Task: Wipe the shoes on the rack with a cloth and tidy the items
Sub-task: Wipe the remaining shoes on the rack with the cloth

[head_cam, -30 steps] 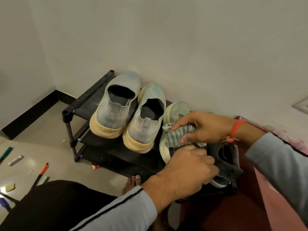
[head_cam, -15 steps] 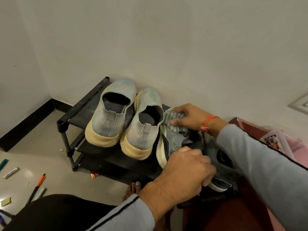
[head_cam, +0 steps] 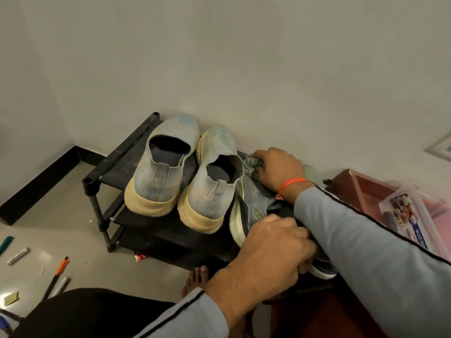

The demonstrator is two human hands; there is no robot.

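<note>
A black shoe rack (head_cam: 127, 162) stands against the wall. Two pale blue slip-on shoes with yellowed soles, the left one (head_cam: 162, 167) and the right one (head_cam: 214, 181), sit side by side on its top shelf. To their right lies a grey-green sneaker (head_cam: 253, 206) with a white sole. My right hand (head_cam: 280, 169) presses a striped grey cloth (head_cam: 251, 165) onto the sneaker's toe end. My left hand (head_cam: 268, 247) grips the sneaker at its heel. A second dark shoe under my right forearm is mostly hidden.
Pens and markers (head_cam: 58, 272) and a small yellow note (head_cam: 11, 297) lie scattered on the floor at the left. A clear plastic box (head_cam: 410, 215) sits in a pink and red tray (head_cam: 351, 189) at the right. My bare foot (head_cam: 195, 279) rests before the rack.
My right hand has slid the cloth from the middle of the sneaker toward its toe by the wall. My left hand has kept its hold on the heel. The view has shifted right.
</note>
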